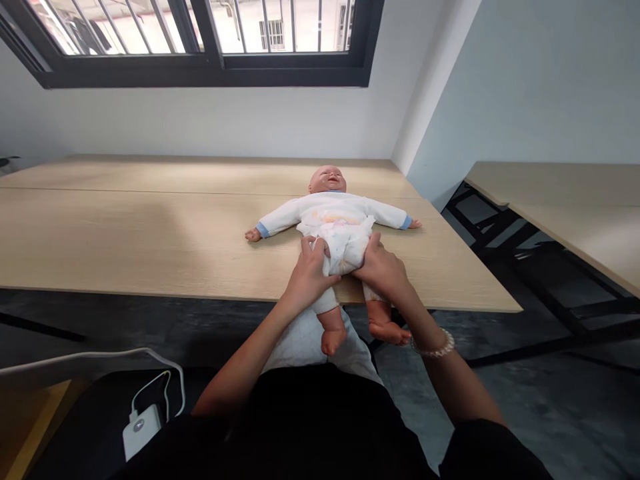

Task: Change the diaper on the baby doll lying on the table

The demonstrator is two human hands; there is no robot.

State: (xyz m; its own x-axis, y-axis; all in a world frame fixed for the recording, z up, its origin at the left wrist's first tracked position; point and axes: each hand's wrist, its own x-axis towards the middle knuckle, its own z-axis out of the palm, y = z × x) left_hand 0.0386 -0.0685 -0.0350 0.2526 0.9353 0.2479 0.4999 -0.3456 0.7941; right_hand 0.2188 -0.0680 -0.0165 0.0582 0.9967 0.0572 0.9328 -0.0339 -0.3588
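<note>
A baby doll [327,202] lies on its back at the table's front edge, its arms spread and its lower legs hanging over the edge. It wears a white top with blue cuffs, white leggings and, over them, a white diaper [347,241]. My left hand [310,275] has its fingers curled on the diaper's leg edge at the left, with the thumb across the thigh. On the opposite side my right hand [384,268] grips the diaper's edge near the hip. Some of that hand's fingers are hidden beneath the doll.
The light wooden table [125,233] runs along the wall under a barred window. Another table [575,200] stands at the right beyond a gap. At lower left, a white device [143,430] with a cable [100,357] rests on a dark surface.
</note>
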